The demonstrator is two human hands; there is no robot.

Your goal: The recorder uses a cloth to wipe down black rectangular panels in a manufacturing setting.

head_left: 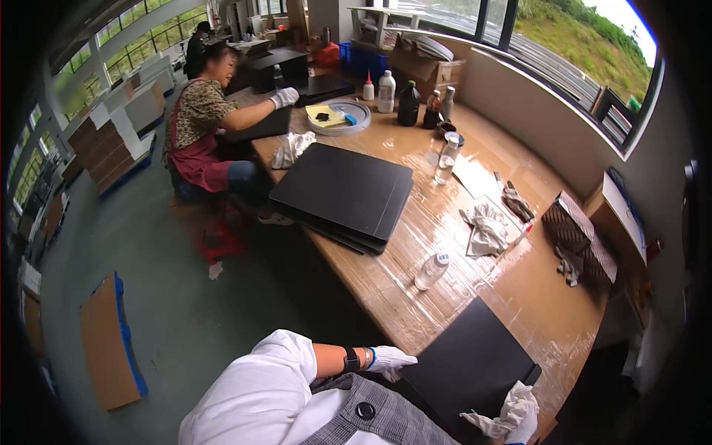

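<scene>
A flat black panel (471, 363) lies at the table's near edge, close against my body. My left hand (389, 361), in a white glove, grips the panel's left edge. At the panel's near right corner, my right hand (525, 428), also gloved, holds a crumpled white cloth (503, 415) against the surface; its fingers are partly hidden by the cloth. Just beyond the panel stands a small clear bottle (432, 271) with a white cap. Farther left, a stack of black panels (345, 189) sits along the table edge.
White rags (488, 230), a glass jar (447, 159) and dark bottles (409, 104) stand on the table (393, 297). A patterned box (578, 230) is at the right. Across the far left corner, a seated co-worker (211, 126) handles another black panel. Cardboard (111, 345) lies on the floor.
</scene>
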